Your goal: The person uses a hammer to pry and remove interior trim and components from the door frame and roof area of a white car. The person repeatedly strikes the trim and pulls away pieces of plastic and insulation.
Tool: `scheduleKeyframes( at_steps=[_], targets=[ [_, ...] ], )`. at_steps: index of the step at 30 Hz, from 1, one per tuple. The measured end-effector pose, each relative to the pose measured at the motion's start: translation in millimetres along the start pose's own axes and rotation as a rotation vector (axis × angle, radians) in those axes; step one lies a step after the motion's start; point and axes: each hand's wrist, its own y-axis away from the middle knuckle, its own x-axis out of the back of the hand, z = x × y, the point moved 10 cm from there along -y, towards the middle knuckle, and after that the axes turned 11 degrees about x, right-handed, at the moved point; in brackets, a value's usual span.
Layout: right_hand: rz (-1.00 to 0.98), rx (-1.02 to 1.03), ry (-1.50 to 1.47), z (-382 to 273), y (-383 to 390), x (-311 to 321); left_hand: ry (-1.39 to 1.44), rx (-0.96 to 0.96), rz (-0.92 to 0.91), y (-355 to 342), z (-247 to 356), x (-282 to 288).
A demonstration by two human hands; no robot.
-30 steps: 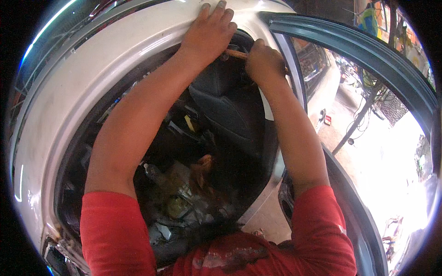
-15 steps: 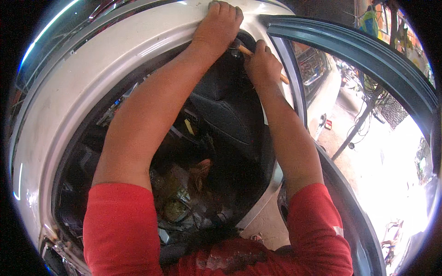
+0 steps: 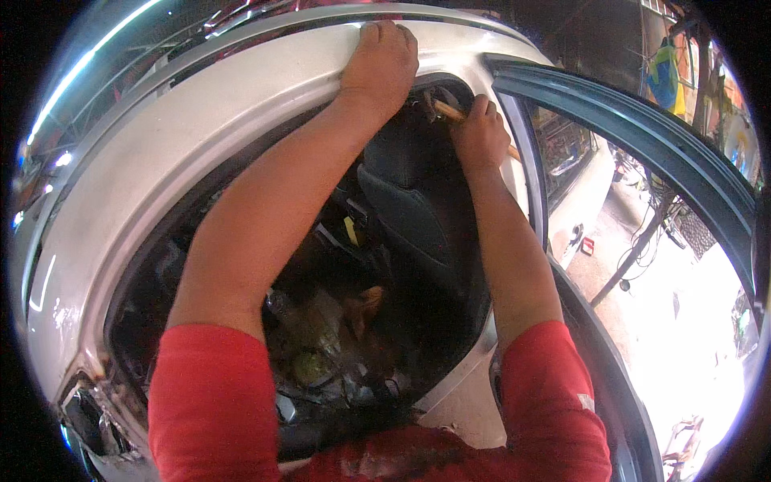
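Observation:
My left hand (image 3: pixel 381 67) lies on the white roof frame (image 3: pixel 265 80) above a car's door opening. Its fingers are bent and pressed together over the frame; the thumb and the palm side are hidden. To the right, my right hand (image 3: pixel 482 138) is wrapped round the wooden handle (image 3: pixel 450 111) of a hammer. The hammer's dark head (image 3: pixel 430 100) is inside the upper right corner of the opening, below and right of my left hand, and blends into the shadow. The handle's other end sticks out past my right palm.
An open door with a dark window frame (image 3: pixel 642 100) stands at the right. Inside the dark cabin are a black seat (image 3: pixel 405 209) and a cluttered floor (image 3: pixel 313 365). Rusty metal (image 3: pixel 100 402) shows at the lower left. Beyond the door, cables hang from a pole (image 3: pixel 634 249).
The view has shifted, so the car sits lower and farther right in it. My left hand is slightly farther left along the roof frame. My right hand still grips the hammer.

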Motion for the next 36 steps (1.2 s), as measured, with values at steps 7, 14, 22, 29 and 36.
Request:
scheduleKeyframes(
  at_steps=[7,14,22,29,36],
  targets=[
    [-0.23,0.171,0.167,-50,14,10,0.188,0.164,-0.178,10,-40,-14],
    [-1.059,0.686,0.045,-178,80,35,0.154,0.346,-0.319,85,-148,55],
    [-1.528,0.718,0.62,-189,34,124,0.135,0.467,0.102,154,-228,112],
    [-1.635,0.56,0.761,-156,45,98,0.041,0.49,-0.149,163,-220,101],
    [-1.377,0.237,0.531,-132,-38,93,0.097,0.445,-0.121,137,-187,78]
  ],
)
